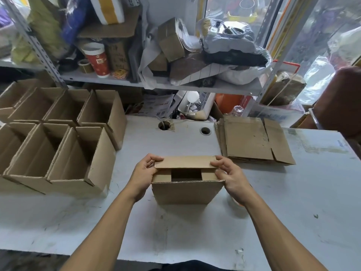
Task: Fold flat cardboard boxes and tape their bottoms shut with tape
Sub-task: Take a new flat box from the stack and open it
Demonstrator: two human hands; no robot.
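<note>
Two hands on box [187, 190]: left grip [143, 174] and right grip [228, 176] pinching far flap [185, 161] ends. Press flap flat over side flaps, edges square, before taping.

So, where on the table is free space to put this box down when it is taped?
Bare table lies right of the box, in front of the flat stack. A strip between the box and the two cable holes is also free. The left side is crowded with finished boxes.
</note>
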